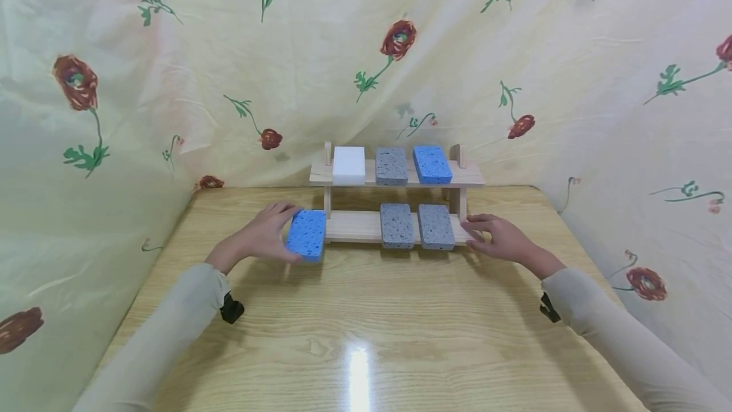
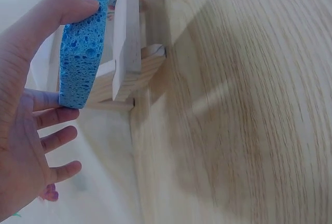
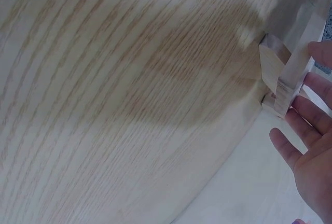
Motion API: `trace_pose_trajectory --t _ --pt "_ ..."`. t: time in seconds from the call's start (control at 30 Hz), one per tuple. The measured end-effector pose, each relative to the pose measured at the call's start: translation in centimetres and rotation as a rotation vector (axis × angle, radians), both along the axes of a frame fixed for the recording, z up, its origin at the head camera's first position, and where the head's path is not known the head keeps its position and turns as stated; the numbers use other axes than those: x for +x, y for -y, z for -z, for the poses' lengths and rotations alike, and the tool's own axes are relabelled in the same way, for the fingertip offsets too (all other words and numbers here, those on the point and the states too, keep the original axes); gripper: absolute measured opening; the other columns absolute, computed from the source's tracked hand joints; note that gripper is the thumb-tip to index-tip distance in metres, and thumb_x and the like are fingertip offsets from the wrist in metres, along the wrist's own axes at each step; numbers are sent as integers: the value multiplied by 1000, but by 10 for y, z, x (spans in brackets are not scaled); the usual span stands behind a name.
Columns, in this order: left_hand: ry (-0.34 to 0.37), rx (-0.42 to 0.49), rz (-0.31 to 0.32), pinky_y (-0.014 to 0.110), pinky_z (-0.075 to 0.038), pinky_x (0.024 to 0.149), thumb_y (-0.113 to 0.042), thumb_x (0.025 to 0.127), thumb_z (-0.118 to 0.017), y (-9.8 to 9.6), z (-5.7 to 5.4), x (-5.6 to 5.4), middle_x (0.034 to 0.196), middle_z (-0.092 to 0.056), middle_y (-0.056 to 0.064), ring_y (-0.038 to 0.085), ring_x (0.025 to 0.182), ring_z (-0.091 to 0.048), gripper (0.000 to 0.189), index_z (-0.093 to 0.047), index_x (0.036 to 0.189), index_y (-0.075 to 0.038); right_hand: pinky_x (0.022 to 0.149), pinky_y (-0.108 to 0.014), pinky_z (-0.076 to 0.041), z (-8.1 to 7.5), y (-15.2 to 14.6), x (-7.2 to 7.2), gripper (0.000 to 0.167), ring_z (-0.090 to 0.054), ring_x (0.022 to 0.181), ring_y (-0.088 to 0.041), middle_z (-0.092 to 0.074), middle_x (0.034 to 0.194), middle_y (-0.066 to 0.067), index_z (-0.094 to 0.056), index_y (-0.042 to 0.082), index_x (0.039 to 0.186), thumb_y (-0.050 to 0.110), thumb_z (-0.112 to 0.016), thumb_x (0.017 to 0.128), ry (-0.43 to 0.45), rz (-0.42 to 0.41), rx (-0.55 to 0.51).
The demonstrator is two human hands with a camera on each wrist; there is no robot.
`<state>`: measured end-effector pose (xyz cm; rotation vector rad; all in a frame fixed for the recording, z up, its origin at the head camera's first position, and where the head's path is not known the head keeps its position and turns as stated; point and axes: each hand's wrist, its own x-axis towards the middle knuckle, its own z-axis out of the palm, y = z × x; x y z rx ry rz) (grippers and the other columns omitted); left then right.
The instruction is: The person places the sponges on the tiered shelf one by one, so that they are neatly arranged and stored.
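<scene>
My left hand (image 1: 263,234) pinches a blue sponge (image 1: 306,235) between thumb and fingers, beside the left end of a two-tier wooden rack (image 1: 353,226). The left wrist view shows the thumb on one edge of this sponge (image 2: 82,53) and the index finger at the opposite edge, the other fingers spread. My right hand (image 1: 503,238) holds the right end of the lower shelf, thumb at its front edge, fingers by the post. Two grey sponges (image 1: 397,226) lie on that shelf. On the upper shelf are a white sponge (image 1: 349,165), a grey sponge (image 1: 391,166) and a blue sponge (image 1: 432,164).
The rack stands at the back of a wood-grain table (image 1: 366,310). A flower-printed cloth (image 1: 320,68) hangs behind it and on both sides. Light reflects off the front of the tabletop.
</scene>
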<state>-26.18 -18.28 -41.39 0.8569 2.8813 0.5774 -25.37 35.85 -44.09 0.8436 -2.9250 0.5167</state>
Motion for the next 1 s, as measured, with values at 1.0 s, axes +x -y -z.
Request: trace_pose_trajectory --t 1.0 --pt "-28 -8 38 58 -39 114 -58 65 -87 -34 -1 -11 155 -41 19 37 138 -40 118 -35 158 -5 95 -62 -51 1 0 -1 45 -56 126 -52 -60 136 -33 -63 -6 133 13 -71 94 -23 -9 9"
